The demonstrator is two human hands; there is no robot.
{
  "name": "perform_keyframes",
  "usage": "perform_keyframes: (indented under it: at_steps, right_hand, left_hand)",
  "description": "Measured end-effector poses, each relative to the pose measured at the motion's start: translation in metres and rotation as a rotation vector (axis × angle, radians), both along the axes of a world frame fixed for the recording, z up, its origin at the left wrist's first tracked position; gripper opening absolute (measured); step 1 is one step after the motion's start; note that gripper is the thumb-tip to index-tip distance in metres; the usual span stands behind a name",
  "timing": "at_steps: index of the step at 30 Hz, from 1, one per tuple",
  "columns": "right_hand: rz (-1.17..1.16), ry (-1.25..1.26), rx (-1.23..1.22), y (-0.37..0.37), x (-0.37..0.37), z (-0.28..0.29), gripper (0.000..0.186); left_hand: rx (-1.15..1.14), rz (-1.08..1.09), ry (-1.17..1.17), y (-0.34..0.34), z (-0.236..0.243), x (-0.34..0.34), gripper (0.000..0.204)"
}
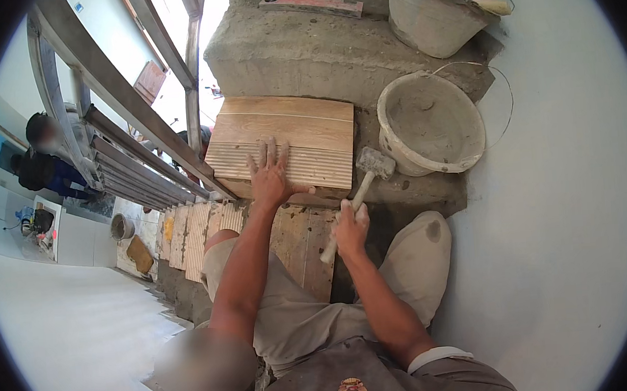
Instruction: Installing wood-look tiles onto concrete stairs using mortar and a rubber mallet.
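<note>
Clearly, the wood-patterned tile is where we would expect trouble: it lies on the step just below the bare cement riser, ridged strip toward us, and a hard or off-centre blow from the mallet could crack it or chip its front edge. If the bedding beneath is uneven (we cannot see under it), we think a tap near 1 corner might sink that side and lift the opposite 1. Uneven pressure from the palm could also nudge the tile toward the metal railing at its left. We would watch the mallet's head too, since it sits between the tile and the near bucket, and a careless swing could knock that bucket and spill its grey mix. As for our 2 hands, the left hand is spread wide, fingers apart, pressing flat on the ridged part with its thumb stretched out to the right along the front; it grips nothing. Our right hand is closed around the mallet's handle, with its head beyond the fist. Those left fingers lie near enough that a misjudged stroke could catch the thumb.
</note>
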State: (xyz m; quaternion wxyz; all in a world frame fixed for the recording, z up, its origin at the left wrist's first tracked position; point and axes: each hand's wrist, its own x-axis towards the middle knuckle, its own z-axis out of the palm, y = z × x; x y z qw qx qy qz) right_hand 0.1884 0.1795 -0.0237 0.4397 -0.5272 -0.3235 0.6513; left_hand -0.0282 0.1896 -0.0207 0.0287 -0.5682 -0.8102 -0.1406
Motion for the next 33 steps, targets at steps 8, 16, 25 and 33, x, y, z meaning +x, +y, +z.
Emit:
perform_keyframes:
  at_steps: [8, 16, 25, 33]
  right_hand:
    - [0.623, -0.670, 0.602, 0.008, 0.118, 0.031, 0.031]
    - [1.125, -1.128, 1.158, 0.058, 0.142, 0.049, 0.039]
    - [1.241, -1.284, 1.254, 0.074, 0.148, 0.022, 0.041]
    - [1.785, -1.130, 1.259, 0.035, 0.141, -0.015, 0.041]
  left_hand:
    - [0.011, -0.003, -0.003, -0.002, 0.003, -0.001, 0.142]
    - [0.051, -0.020, 0.028, -0.005, -0.007, 0.000, 0.139]
    - [0.715, 0.717, -0.845, -0.028, -0.060, 0.059, 0.137]
    - [0.810, 0.494, -2.463, 0.008, -0.057, 0.060, 0.136]
